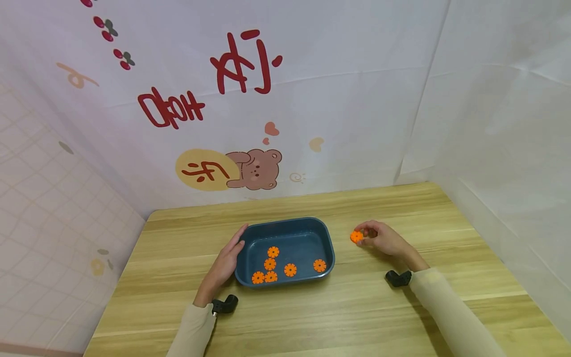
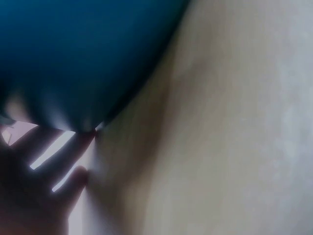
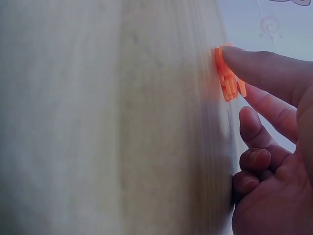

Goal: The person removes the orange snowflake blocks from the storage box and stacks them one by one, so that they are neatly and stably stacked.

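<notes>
A dark blue rectangular tray (image 1: 285, 237) stands on the wooden table, with several orange notched plastic discs (image 1: 290, 269) lying flat inside. Against its left end rests my left hand (image 1: 225, 263), fingers extended along the outer wall. The left wrist view shows those fingers, dark and blurred, touching the tray (image 2: 88, 54). To the right of the tray, my right hand (image 1: 384, 240) pinches an orange notched disc (image 1: 356, 236) between thumb and index finger, at the tabletop. In the right wrist view the orange piece (image 3: 227, 78) looks like overlapping discs; how many I cannot tell.
The light wooden table (image 1: 285, 322) ends at a white printed backdrop (image 1: 357, 109) behind and white sheets at both sides. A black wrist-camera mount (image 1: 225, 304) sits at the left wrist, and another black mount (image 1: 398, 278) at the right wrist.
</notes>
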Motion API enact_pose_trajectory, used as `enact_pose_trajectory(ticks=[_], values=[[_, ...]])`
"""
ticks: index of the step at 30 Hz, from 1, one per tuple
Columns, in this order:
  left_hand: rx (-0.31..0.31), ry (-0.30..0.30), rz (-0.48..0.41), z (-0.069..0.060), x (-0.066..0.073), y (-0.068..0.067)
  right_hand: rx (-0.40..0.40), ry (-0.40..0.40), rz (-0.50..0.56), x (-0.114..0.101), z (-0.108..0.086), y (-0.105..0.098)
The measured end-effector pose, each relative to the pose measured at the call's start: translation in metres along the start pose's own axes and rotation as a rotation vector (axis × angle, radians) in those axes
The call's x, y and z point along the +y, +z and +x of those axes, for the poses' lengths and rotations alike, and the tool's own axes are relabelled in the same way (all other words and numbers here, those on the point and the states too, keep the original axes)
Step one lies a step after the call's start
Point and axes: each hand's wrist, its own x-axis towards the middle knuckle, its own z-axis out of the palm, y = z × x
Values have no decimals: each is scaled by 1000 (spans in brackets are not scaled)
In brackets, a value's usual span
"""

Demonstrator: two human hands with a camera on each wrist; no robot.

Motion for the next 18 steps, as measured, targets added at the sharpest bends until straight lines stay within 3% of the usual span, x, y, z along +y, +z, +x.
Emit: enact_pose_trajectory(ticks=[18], values=[[5, 18, -1, 0, 0, 0, 12, -20, -56, -6, -2, 3]])
